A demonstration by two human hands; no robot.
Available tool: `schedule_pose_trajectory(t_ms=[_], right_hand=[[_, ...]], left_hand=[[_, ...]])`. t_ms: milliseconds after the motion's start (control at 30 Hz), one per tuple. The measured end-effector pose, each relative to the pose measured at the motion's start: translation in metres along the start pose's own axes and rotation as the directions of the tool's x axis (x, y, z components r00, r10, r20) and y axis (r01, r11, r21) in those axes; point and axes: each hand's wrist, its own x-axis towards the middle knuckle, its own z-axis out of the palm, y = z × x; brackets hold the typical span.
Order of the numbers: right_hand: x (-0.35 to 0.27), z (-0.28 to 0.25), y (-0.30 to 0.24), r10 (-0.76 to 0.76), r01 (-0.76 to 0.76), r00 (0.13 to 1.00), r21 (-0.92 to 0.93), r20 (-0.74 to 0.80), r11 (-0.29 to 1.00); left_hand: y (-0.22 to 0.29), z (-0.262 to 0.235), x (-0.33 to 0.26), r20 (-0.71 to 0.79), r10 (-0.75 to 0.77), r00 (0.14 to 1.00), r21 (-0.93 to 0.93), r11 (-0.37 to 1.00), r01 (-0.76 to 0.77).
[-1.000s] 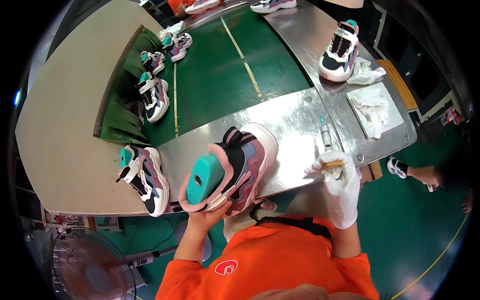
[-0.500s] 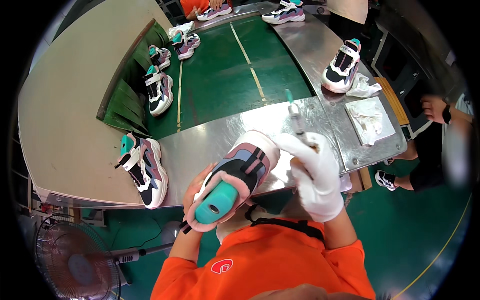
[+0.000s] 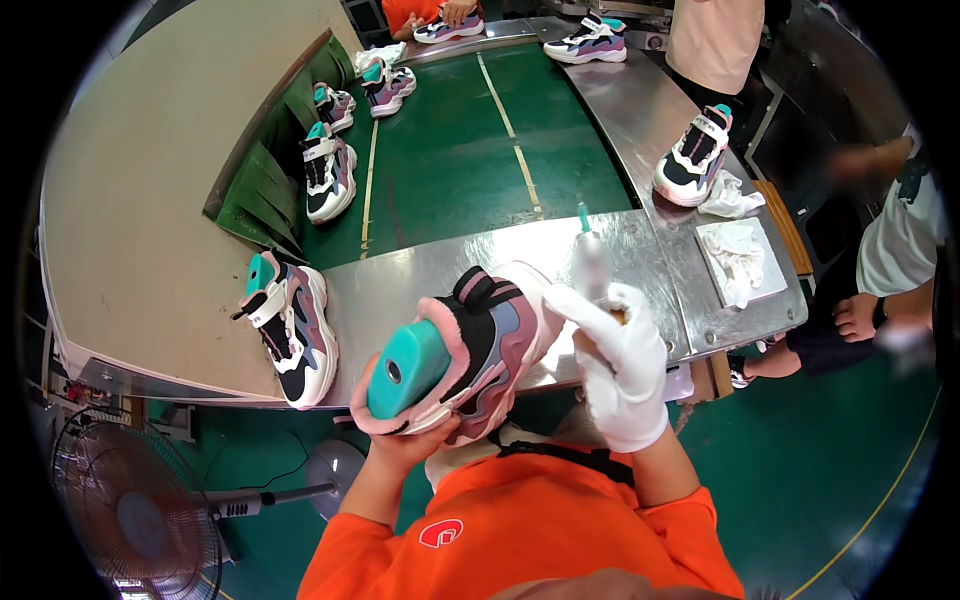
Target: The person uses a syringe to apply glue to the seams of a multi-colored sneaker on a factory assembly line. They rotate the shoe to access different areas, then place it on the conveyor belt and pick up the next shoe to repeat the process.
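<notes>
My left hand grips a sneaker from below, over the near edge of the metal table. The shoe is white, mauve, grey-blue and black with a pink lining, and a teal shoe last fills its opening. My right hand, in a white glove, holds a syringe with its teal tip pointing away from me. The barrel is blurred. A gloved finger reaches to the white sole edge at the shoe's far end, seemingly touching it. To the left, a matching sneaker stands on the table edge.
Several more sneakers stand around a green conveyor belt. At right, crumpled white cloth lies on a white pad. A beige panel borders the left, above a fan. Co-workers are at the far end and the right.
The sneaker has rolled in my left hand, so its mauve side now shows. My gloved hand stays close to the sole with the syringe. The co-worker's hand at right has dropped lower.
</notes>
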Motion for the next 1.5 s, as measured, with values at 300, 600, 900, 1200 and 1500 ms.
schedule_pose_trajectory(t_ms=[300,600,900,1200,1500], right_hand=[[0.014,0.01,0.0,0.08,-0.072,0.986,0.061,-0.149,0.996],[0.02,0.026,-0.002,0.205,-0.18,0.948,0.118,-0.244,0.976],[-0.002,-0.036,0.026,0.595,-0.527,0.802,0.4,-0.058,0.75],[-0.058,-0.083,0.089,0.776,-0.743,0.571,0.233,-0.268,0.627],[-0.059,-0.038,0.05,0.59,-0.503,0.724,0.859,0.357,0.098]], left_hand=[[-0.009,0.003,-0.012,0.161,-0.356,0.92,-0.289,0.875,0.389],[0.002,0.01,-0.007,0.144,-0.23,0.962,-0.293,0.919,0.264],[0.03,0.007,0.052,0.188,-0.389,0.902,-0.315,0.846,0.431],[0.005,0.028,0.076,0.426,-0.576,0.698,-0.04,0.759,0.65],[0.016,0.036,0.083,0.458,-0.649,0.607,0.073,0.708,0.702]])
